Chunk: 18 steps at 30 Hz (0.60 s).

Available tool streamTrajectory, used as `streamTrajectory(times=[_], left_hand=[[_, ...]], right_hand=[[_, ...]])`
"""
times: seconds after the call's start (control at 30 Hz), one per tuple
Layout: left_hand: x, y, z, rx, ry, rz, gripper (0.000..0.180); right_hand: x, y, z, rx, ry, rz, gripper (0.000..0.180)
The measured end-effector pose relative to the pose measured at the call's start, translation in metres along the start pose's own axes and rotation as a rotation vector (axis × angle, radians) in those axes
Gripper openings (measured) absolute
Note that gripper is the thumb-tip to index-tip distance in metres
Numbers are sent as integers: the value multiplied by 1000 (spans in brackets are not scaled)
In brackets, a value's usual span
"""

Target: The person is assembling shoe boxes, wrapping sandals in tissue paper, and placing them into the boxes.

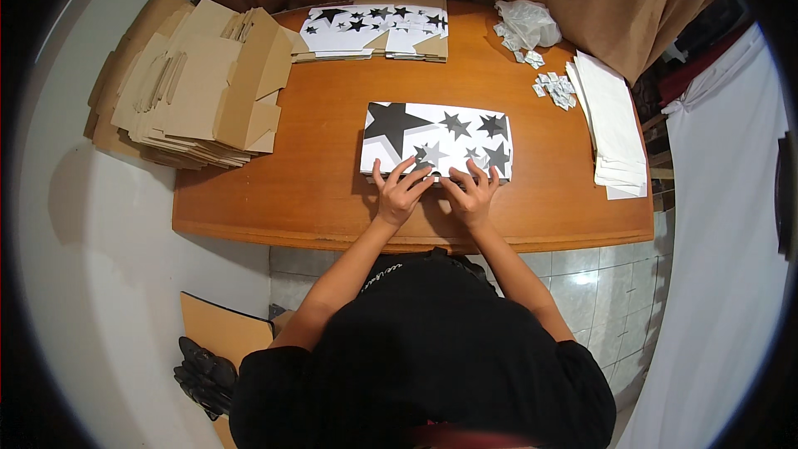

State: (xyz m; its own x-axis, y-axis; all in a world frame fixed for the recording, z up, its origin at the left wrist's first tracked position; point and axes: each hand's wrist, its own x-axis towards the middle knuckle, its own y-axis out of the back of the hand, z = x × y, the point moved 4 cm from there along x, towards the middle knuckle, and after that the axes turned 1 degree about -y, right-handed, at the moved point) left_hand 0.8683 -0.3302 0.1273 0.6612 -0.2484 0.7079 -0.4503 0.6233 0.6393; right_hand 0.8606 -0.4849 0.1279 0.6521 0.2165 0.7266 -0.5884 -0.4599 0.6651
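A white cardboard box (436,129) with black and grey stars, its lid down, sits in the middle of the wooden table. My left hand (399,193) touches its near edge left of the centre, with the fingers spread over the lid's rim. Right of the centre, my right hand (471,194) does the same, fingers apart. Between the two hands a small dark notch shows in the front edge. Both hands hide parts of the box's front side.
Flattened brown cardboard boxes (199,75) are piled at the left. Flat star-printed box pieces (357,29) lie at the back of the wooden table (320,191). At the right are small white packets (555,89), a clear plastic bag (529,25) and a stack of white paper (611,129).
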Motion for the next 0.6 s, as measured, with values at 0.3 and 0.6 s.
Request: streamTrajectory(times=[0.3,0.6], left_hand=[[-1,-3,-1,-54,59,65,11],[2,-6,-5,-92,130,29,17]], right_hand=[[5,-2,-1,-14,-61,54,12],[5,-5,2,-6,-148,43,17]])
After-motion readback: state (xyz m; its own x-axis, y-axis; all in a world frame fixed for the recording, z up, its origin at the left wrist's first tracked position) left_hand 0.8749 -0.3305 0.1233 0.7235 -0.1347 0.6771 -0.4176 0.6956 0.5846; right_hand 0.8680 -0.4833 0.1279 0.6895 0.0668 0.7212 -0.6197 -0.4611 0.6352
